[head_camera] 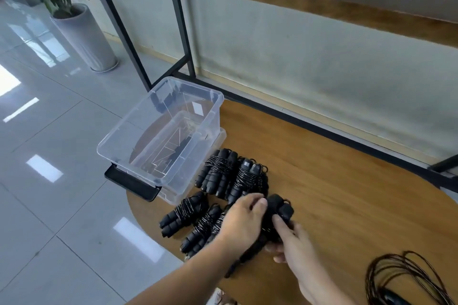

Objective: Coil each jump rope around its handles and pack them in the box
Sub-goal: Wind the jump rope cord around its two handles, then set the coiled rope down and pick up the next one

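On the wooden surface (334,181), I am gripping a rope bundle (278,215) with both hands, left (244,220) and right (295,240); a loosening grip is risking uncoiling before the box (124,131).

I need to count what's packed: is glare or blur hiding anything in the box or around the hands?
Head view: the clear box carries reflections and see-through lines, so its contents are hard to read; left hand and right hand are slightly motion-blurred on a black jump rope; wide-angle bending curves the table edge; bright window glare on the floor.
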